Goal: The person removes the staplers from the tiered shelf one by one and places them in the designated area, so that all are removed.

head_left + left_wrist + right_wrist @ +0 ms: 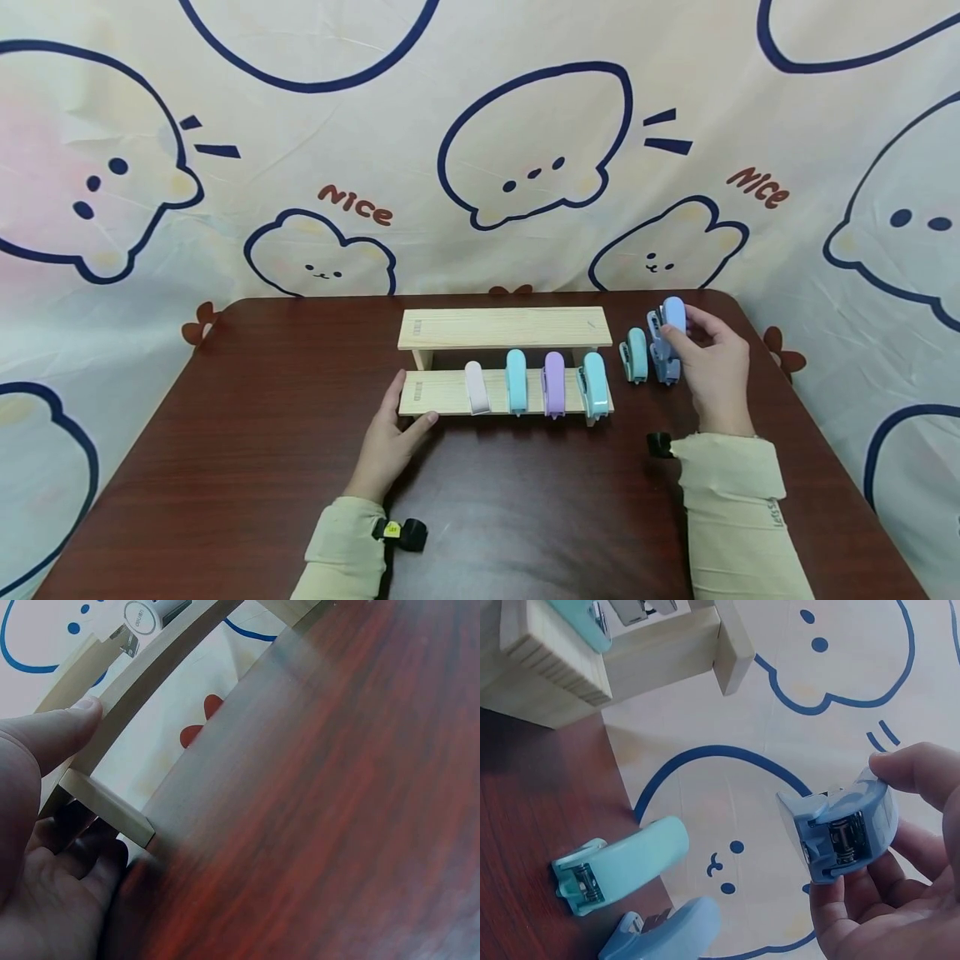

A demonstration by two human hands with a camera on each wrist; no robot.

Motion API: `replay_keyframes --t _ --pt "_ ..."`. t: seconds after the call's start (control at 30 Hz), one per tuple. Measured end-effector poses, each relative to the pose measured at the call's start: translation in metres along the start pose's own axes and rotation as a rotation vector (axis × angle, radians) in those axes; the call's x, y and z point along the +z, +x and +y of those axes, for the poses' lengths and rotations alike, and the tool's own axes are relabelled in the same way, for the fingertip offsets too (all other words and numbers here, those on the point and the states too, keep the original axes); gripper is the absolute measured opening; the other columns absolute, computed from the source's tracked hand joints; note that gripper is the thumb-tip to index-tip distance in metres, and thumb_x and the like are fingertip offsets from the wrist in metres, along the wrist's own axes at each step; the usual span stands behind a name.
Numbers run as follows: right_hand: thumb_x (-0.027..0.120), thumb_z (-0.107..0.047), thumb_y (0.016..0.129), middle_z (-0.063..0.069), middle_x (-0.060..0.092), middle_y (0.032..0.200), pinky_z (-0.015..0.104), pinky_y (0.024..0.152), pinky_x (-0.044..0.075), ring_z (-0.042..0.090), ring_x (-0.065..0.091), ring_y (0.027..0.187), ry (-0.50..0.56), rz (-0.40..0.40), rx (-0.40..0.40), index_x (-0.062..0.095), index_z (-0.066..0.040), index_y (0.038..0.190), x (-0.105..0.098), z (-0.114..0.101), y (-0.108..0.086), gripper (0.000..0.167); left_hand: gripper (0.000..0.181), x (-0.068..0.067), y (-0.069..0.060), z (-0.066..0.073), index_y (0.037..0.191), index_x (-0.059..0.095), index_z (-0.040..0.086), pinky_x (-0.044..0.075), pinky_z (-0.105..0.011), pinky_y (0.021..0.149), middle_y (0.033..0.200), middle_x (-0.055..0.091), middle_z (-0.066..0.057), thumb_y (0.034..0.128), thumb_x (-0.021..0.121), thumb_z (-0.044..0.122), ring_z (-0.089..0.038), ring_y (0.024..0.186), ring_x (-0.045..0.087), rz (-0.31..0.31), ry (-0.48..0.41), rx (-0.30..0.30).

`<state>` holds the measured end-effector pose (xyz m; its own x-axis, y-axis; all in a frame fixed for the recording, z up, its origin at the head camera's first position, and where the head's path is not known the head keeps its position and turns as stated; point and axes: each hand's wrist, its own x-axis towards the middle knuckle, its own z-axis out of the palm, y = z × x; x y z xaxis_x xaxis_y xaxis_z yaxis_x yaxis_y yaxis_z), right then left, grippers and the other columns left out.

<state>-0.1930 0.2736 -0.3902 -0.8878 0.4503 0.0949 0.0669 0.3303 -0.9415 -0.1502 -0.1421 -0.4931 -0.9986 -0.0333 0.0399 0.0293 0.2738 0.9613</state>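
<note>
At the left end of a two-step wooden rack (pixel 442 393), my left hand (pixel 386 450) grips the lower board, its thumb on the front edge (pixel 105 724) and fingers bent below. Four-fingered detail beneath is partly shadowed. My right hand (pixel 714 367) holds a blue stapler (pixel 847 832) between thumb and fingers, raised off the table. Below it, another blue stapler (pixel 671 930) stands beside a teal stapler (pixel 636 357). Along the lower board sit a white stapler (pixel 476 387), a teal stapler (pixel 516 382), a purple stapler (pixel 553 383) and, at the right end, another teal stapler (pixel 594 385).
Behind the lower board, the rack's upper board (pixel 502 327) stands higher. A dark brown table (pixel 247 467) carries everything. Patterned cloth (pixel 525 250) hangs behind the table and down both sides. Each wrist wears a black camera (pixel 412 535).
</note>
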Motion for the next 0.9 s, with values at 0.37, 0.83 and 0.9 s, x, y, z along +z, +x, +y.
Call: replay_keyframes --t 0.37,0.83,0.9 --pt "0.073 -0.031 0.093 0.006 0.059 0.126 0.015 0.078 0.05 0.012 0.052 0.103 0.004 0.036 0.033 0.061 -0.013 0.14 -0.003 0.003 0.004 0.052 0.091 0.0 -0.001 0.001 0.161 0.019 0.008 0.025 -0.044 0.118 0.158 0.036 -0.016 0.0906 0.077 0.015 -0.025 0.146 0.031 0.001 0.015 0.007" --pt "0.076 -0.024 0.091 -0.003 0.059 0.111 0.012 0.071 0.05 0.009 0.052 0.097 0.059 0.08 0.048 0.064 -0.01 0.136 -0.008 0.012 0.01 0.048 0.09 0.0 -0.001 0.003 0.161 0.019 0.008 0.025 -0.043 0.118 0.157 0.038 -0.017 0.0906 0.076 0.013 -0.025 0.146 0.032 0.003 0.015 -0.001" --pt "0.075 -0.025 0.092 -0.003 0.059 0.112 0.011 0.072 0.05 0.008 0.051 0.097 0.049 0.08 0.058 0.064 -0.011 0.137 -0.009 0.014 0.011 0.049 0.09 0.0 -0.001 0.003 0.161 0.019 0.008 0.025 -0.043 0.119 0.157 0.038 -0.017 0.0906 0.076 0.013 -0.025 0.146 0.031 0.003 0.016 -0.002"
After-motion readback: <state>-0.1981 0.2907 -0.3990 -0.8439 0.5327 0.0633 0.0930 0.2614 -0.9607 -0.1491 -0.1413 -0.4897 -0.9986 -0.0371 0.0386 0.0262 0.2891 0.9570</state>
